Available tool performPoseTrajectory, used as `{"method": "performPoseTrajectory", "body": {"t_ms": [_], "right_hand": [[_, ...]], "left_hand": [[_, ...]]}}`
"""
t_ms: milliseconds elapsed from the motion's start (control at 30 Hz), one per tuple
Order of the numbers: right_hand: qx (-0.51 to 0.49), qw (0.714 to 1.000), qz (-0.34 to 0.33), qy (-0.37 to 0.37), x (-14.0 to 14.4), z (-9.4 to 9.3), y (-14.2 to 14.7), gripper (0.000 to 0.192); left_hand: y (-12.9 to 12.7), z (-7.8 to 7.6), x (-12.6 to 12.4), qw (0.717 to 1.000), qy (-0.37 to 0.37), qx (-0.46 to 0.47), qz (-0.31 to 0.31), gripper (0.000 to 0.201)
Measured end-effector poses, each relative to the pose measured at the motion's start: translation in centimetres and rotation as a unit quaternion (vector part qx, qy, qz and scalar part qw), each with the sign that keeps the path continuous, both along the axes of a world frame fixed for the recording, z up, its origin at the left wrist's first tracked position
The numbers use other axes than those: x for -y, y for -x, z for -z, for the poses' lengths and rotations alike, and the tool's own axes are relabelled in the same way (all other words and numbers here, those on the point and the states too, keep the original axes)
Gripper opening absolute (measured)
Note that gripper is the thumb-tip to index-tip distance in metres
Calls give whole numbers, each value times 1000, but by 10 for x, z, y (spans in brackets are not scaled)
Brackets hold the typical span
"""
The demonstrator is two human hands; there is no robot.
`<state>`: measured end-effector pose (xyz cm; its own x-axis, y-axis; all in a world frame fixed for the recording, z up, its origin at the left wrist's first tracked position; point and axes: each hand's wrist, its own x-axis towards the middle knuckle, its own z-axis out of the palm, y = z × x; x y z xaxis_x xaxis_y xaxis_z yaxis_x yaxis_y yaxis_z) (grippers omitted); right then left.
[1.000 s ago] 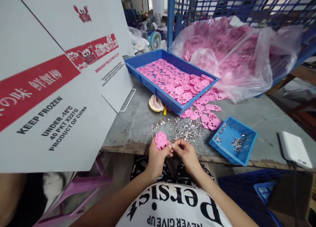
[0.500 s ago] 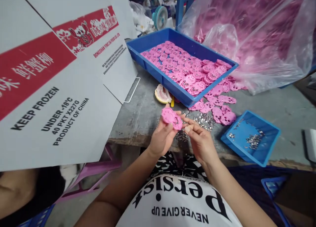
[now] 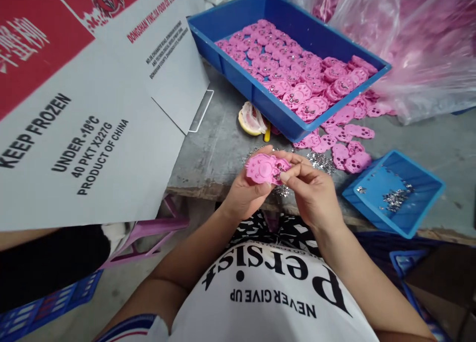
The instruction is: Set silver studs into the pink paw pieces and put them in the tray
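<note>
Both bare hands (image 3: 245,196), close together, clamp flat, scalloped pink pieces (image 3: 262,167) — in front of the blue rectangular plastic tray (image 3: 234,74).

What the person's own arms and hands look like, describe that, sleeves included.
The left hand and right hand wear no gloves, and the forearms are uncovered. The left sleeve is short, with dark blue, white and red bands; the right sleeve is out of view. The white shirt has black lettering.

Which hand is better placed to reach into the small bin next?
Probably the right hand: it is nearer the bin, though its fingers touch the pink piece; the left hand, farther off, supports that piece.
</note>
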<state>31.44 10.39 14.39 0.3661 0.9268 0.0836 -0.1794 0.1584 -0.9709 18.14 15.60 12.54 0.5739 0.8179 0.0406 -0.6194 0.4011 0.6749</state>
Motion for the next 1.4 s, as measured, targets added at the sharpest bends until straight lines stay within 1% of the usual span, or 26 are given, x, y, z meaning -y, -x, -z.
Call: {"method": "performPoseTrajectory", "body": {"t_ms": [100, 267, 433, 600, 800, 1000, 1233, 1400], "right_hand": [[16, 1000, -1, 2, 0, -2, 0, 15], [8, 1000, 6, 18, 3, -3, 0, 16], [-10, 1000, -2, 19, 6, -5, 2, 13], [-27, 1000, 10, 9, 8, -5, 4, 15], [-14, 999, 36, 15, 8, -1, 6, 15], [-21, 1000, 6, -2, 12, -5, 5, 15], [9, 1000, 4, -17, 15, -3, 5, 15], [68, 997, 34, -25, 15, 5, 5, 16]], "left_hand": [[1, 1, 1, 1000, -9, 7, 14, 58], [4, 3, 1, 999, -23, 14, 32, 58], [3, 3, 2, 999, -23, 15, 35, 58], [2, 5, 3, 999, -41, -5, 24, 59], [1, 9, 4, 998, -65, -2, 20, 59], [3, 9, 4, 997, -72, 4, 25, 61], [3, 9, 6, 997, -77, 7, 25, 62], [3, 6, 8, 996, -84, 6, 23, 59]]}}
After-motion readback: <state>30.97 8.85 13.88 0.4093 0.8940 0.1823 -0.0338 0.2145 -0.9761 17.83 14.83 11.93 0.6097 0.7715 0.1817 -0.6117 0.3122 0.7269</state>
